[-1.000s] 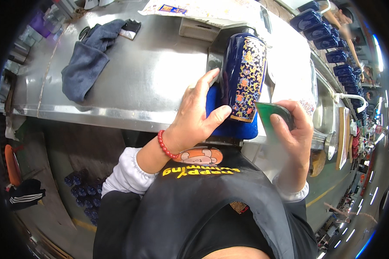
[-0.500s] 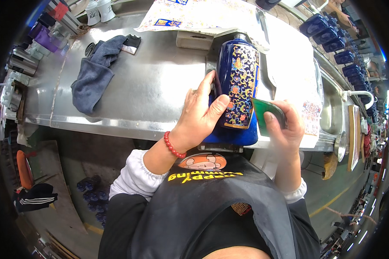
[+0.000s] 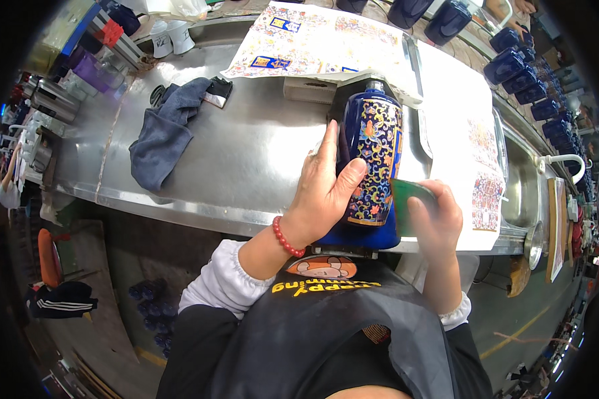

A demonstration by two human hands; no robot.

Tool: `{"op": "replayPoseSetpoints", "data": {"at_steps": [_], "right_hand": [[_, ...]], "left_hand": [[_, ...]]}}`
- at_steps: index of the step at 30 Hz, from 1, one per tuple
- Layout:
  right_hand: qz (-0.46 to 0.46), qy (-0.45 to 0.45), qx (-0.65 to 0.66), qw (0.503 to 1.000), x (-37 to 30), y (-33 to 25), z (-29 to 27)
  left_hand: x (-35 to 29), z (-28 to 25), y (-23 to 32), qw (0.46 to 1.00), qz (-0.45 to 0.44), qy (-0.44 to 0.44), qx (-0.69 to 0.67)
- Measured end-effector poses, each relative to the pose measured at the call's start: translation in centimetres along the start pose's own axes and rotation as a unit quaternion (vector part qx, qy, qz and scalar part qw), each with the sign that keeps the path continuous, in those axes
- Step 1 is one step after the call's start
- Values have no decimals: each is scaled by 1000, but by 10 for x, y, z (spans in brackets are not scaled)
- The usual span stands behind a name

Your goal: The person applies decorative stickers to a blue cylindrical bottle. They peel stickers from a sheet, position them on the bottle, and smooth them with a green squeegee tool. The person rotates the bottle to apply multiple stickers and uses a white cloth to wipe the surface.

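Observation:
A deep-blue bottle (image 3: 374,149) with a colourful floral, gold-edged pattern lies on its back, neck pointing away from me, on a blue support (image 3: 359,237) at the counter's near edge. My left hand (image 3: 323,186) holds it from the left, fingers stretched along its side and the thumb pressed on the patterned front. In my right hand (image 3: 439,219) a flat green scraper (image 3: 404,199) is pinched between thumb and fingers. The scraper's edge is at the bottle's lower right side; blur hides whether it touches. The underside of the bottle is hidden.
A grey-blue cloth (image 3: 163,139) lies on the metal counter (image 3: 246,153) to the left. Printed pattern sheets (image 3: 333,40) spread behind the bottle, more on white paper (image 3: 456,159) at right. Beyond that are a sink (image 3: 518,176) and tap (image 3: 566,158). Several blue bottles (image 3: 502,70) stand far right.
The whole view has shifted, so the counter sits lower in it. My right hand has brought the scraper slightly left, closer to the bottle. My left hand stays on the bottle.

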State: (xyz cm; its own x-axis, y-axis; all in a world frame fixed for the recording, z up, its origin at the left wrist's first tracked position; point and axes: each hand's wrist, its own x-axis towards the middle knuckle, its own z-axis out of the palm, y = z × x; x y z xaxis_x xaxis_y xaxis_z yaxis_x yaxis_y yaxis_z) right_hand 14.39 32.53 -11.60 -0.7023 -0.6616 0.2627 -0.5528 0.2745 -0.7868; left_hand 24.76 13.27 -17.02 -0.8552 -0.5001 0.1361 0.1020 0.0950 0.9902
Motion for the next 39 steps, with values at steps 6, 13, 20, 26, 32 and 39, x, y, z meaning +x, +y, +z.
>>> {"op": "replayPoseSetpoints", "data": {"at_steps": [6,13,20,26,32,39], "right_hand": [[-1,-2,-19,1000,1,2,-1],[-16,-2,38,999,3,8,-1],[-9,-14,37,999,4,10,-1],[-5,-18,56,998,5,10,0],[10,-18,67,998,4,12,-1],[6,-21,65,998,4,13,0]], "left_hand": [[-3,-7,26,964,162,9,210],[2,-1,45,891,178,-44,415],[19,-10,38,858,210,-50,467],[31,-14,34,911,164,-48,376],[38,-15,38,893,179,-65,407],[43,-18,33,911,172,-64,370]]}}
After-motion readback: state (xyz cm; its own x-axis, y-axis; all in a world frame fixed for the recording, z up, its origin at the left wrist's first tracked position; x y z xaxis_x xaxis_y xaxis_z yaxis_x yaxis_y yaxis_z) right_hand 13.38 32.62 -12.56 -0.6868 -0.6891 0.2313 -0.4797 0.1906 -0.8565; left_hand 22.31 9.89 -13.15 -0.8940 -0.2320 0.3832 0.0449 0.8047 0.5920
